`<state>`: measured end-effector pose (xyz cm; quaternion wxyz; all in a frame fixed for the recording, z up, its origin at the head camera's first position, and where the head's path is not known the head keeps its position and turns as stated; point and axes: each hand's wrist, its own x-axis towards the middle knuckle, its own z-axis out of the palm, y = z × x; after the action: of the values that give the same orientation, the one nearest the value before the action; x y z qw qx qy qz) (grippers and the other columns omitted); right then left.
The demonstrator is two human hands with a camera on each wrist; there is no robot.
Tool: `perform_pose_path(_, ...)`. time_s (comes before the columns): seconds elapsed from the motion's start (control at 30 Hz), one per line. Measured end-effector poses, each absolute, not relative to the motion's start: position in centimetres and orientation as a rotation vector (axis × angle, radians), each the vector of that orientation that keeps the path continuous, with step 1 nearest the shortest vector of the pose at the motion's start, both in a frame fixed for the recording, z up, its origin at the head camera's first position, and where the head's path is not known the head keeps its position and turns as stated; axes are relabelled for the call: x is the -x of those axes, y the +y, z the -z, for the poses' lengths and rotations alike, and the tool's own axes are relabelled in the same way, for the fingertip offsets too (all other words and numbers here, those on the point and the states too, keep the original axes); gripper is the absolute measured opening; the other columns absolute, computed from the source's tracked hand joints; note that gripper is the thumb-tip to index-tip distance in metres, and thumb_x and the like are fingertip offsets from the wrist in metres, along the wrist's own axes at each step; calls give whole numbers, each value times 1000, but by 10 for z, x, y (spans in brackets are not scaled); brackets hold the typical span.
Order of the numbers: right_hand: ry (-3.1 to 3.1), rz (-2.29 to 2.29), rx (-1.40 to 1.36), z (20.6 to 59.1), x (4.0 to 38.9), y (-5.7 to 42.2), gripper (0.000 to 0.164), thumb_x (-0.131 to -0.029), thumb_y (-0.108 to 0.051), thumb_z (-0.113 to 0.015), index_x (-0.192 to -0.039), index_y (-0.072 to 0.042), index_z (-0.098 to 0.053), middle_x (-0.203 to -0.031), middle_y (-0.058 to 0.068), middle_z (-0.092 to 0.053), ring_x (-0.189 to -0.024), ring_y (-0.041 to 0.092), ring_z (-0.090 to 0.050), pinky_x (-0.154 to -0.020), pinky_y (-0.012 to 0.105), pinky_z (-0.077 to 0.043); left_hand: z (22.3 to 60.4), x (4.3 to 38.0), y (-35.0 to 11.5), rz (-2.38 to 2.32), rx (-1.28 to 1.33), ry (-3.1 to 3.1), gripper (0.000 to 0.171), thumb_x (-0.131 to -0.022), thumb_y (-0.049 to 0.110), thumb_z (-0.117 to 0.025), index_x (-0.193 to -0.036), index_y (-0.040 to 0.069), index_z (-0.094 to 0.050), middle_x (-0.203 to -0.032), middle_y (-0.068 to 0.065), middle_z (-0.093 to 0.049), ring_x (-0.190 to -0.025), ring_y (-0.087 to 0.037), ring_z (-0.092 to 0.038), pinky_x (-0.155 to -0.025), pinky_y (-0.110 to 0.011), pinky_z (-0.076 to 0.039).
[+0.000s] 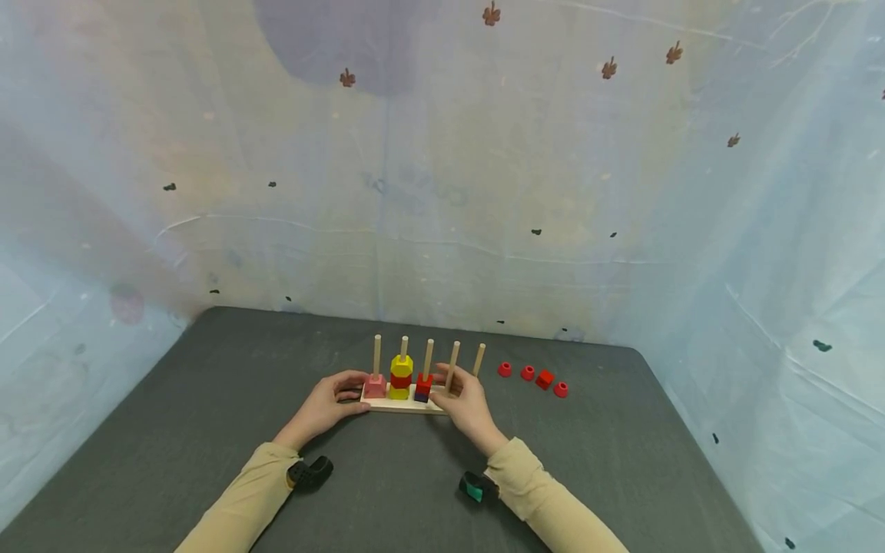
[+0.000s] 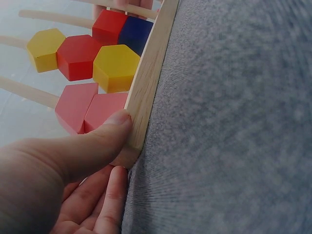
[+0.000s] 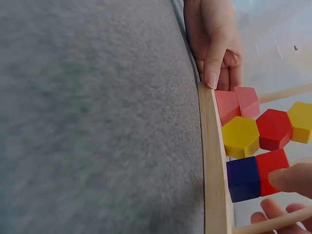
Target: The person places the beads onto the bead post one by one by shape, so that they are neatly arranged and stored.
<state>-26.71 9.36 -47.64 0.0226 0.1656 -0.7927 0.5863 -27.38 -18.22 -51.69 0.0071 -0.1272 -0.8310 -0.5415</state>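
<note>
In the head view a grey table [image 1: 207, 430] fills the lower half of the frame, with pale sheeting [image 1: 442, 192] behind it. Two tan sleeves [image 1: 238, 503] come up from the bottom edge.

Left of centre, the left hand [image 1: 330, 405] grips the left end of a wooden base [image 1: 397, 405]. In the left wrist view its thumb [image 2: 100, 141] is curled against the base's near edge [image 2: 146, 92] and its fingers [image 2: 105, 204] reach round the end beneath. The base lies flat on the table at mid-frame and carries five upright pegs.

The leftmost peg [image 1: 376, 355] holds one pink block [image 1: 375, 385], which sits just beside the left thumb [image 3: 212, 63] in the right wrist view. The second peg [image 1: 404, 347] holds a stack: a yellow hexagon [image 1: 399, 392] at the bottom, a red hexagon [image 1: 400, 379] on it, and another yellow one [image 1: 402, 365] on top. The third peg [image 1: 429, 357] holds a blue cube [image 1: 421, 396] with a red cube [image 1: 424, 382] on it. The fourth peg [image 1: 452, 365] and the fifth peg [image 1: 478, 359] stand bare.

Just right of centre, the right hand [image 1: 466, 405] is at the base's right end. In the right wrist view one fingertip [image 3: 290, 178] touches the red cube [image 3: 273, 170] and other fingers [image 3: 273, 212] curl round a peg [image 3: 273, 222] in the lower right corner.

Farther right, four small red pieces [image 1: 532, 376] lie in a loose row on the table, apart from the base.
</note>
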Motion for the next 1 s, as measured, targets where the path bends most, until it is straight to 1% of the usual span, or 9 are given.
perform_pose_path(0.13, -2516, -1690, -513, 473, 257, 103, 57, -85, 0, -71, -137, -1, -48, -124, 17, -60, -116, 31, -55, -100, 48, -43, 516, 274, -182, 1678, 399, -2612, 56, -76, 15, -82, -125, 6, -58, -123, -12, -59, -111, -25, -57, -91, -34, -51)
perform_pose_path(0.27, -2560, -1576, -561, 470, 246, 118, 61, -84, -3, -72, -139, -2, -46, -127, 17, -57, -117, 32, -54, -99, 47, -44, 515, 275, -183, 1686, 403, -2603, 55, -76, 15, -82, -125, 7, -59, -123, -12, -59, -111, -25, -57, -91, -34, -51)
perform_pose_path(0.37, -2575, -1531, -599, 466, 240, 133, 60, -84, -5, -73, -138, -3, -47, -126, 15, -58, -116, 31, -55, -97, 47, -46, 516, 274, -184, 1688, 412, -2593, 55, -76, 15, -82, -125, 6, -59, -123, -12, -59, -110, -26, -58, -92, -36, -51)
perform_pose_path(0.57, -2596, -1478, -591, 456, 236, 164, 53, -82, -4, -76, -131, -9, -55, -122, 8, -61, -111, 25, -58, -93, 44, -49, 516, 272, -183, 1667, 448, -2595, 55, -78, 15, -81, -126, 4, -57, -124, -15, -58, -110, -28, -57, -92, -38, -50)
perform_pose_path(0.6, -2592, -1472, -581, 453, 236, 169, 53, -81, -4, -76, -130, -11, -56, -122, 7, -62, -111, 23, -58, -93, 43, -49, 516, 273, -183, 1677, 439, -2595, 55, -77, 15, -81, -126, 5, -58, -124, -14, -58, -110, -27, -57, -92, -38, -50)
perform_pose_path(0.73, -2589, -1488, -551, 422, 224, 181, 54, -82, 2, -74, -131, -5, -54, -123, 16, -60, -114, 32, -55, -96, 49, -45, 517, 274, -183, 1693, 443, -2595, 56, -77, 17, -81, -127, 6, -57, -125, -13, -57, -111, -26, -57, -92, -37, -50)
perform_pose_path(0.83, -2580, -1470, -572, 406, 222, 189, 54, -82, 5, -72, -131, 2, -51, -124, 24, -57, -116, 40, -53, -96, 55, -43, 517, 274, -184, 1698, 439, -2596, 56, -78, 17, -81, -127, 6, -57, -125, -14, -57, -111, -27, -57, -93, -38, -50)
perform_pose_path(0.93, -2547, -1407, -605, 413, 234, 205, 55, -82, 4, -73, -132, 0, -51, -123, 23, -58, -114, 38, -54, -94, 54, -45, 518, 274, -184, 1705, 431, -2599, 57, -78, 17, -81, -127, 5, -57, -126, -14, -57, -112, -27, -57, -93, -38, -50)
perform_pose_path(1.0, -2539, -1357, -608, 418, 243, 215, 56, -81, 1, -74, -132, -5, -52, -123, 20, -59, -113, 35, -56, -93, 52, -47, 517, 274, -184, 1705, 435, -2600, 57, -78, 18, -81, -127, 5, -56, -126, -14, -57, -112, -27, -56, -93, -38, -50)
